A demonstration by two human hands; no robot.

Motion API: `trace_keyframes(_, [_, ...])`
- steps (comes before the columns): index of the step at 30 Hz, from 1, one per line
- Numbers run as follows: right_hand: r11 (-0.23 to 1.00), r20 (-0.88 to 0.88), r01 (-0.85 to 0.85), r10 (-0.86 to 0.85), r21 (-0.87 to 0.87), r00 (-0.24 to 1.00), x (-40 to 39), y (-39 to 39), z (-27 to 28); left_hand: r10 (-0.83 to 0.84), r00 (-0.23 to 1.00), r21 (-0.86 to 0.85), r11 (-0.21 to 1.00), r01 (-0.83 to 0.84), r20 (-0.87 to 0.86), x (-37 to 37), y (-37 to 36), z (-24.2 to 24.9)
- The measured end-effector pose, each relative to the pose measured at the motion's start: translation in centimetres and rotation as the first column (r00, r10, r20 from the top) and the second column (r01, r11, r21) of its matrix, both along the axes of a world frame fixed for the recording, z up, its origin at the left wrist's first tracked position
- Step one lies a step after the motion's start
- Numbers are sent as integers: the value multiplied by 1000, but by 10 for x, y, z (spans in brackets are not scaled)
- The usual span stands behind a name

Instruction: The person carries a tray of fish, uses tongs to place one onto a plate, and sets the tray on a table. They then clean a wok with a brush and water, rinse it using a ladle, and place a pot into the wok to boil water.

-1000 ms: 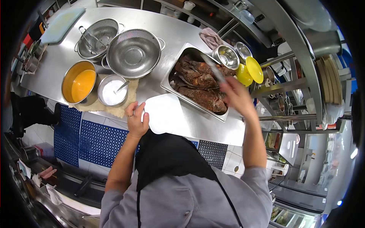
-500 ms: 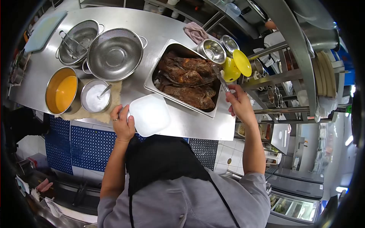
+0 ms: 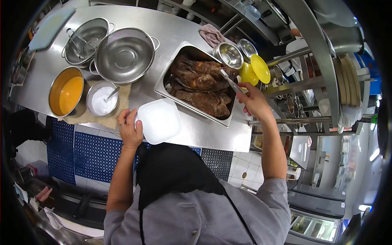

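Observation:
My left hand [image 3: 130,130] grips the left edge of a white square dish [image 3: 159,121], which is held over the front edge of the steel table and has nothing in it. Metal tongs [image 3: 230,81] are in my right hand [image 3: 254,100], at the right end of a deep steel pan [image 3: 167,96]. Their tips reach over the pan's rim toward the dark, browned whole fish [image 3: 200,79] lying inside. Several fish pieces lie side by side in that pan.
Left on the steel table [image 3: 134,15] are a pot of orange liquid [image 3: 70,96], a bowl of white paste with a spoon [image 3: 102,100], and two strainers [image 3: 124,57]. Small steel bowls [image 3: 228,55], yellow cups [image 3: 260,68] and a cloth [image 3: 211,34] stand beyond the pan. A metal rack [image 3: 292,85] rises at right.
The tongs have swung to a flatter angle, their tips shifting left over the fish, as my right hand tilts. The dish has risen slightly with my left hand.

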State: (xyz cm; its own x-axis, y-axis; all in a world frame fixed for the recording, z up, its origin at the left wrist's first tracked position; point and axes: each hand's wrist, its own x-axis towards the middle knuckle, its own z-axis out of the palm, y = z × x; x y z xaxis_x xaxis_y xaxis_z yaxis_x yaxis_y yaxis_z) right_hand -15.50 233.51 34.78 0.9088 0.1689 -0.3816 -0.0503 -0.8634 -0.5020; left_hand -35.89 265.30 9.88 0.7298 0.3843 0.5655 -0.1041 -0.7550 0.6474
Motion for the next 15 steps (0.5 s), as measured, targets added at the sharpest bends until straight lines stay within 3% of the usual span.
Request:
trace_keyframes(3, [989,-110,93,-81,111,991,3,-3,2,8,1000,-3,1000,-8,-2,-2,-1,0])
trace_keyframes(9, [999,-170,-34,40,39,985,43,4,8,21,1000,10,1000,-21,-4,-2,-1,0])
trace_keyframes(12, [992,-363,39,8,124,932,74,6,-6,26,1000,-4,1000,-26,-1,-1,-3,-1])
trace_keyframes(15, [981,-435,42,45,189,899,83,20,-14,41,999,-7,999,-41,-1,-2,-3,-1])
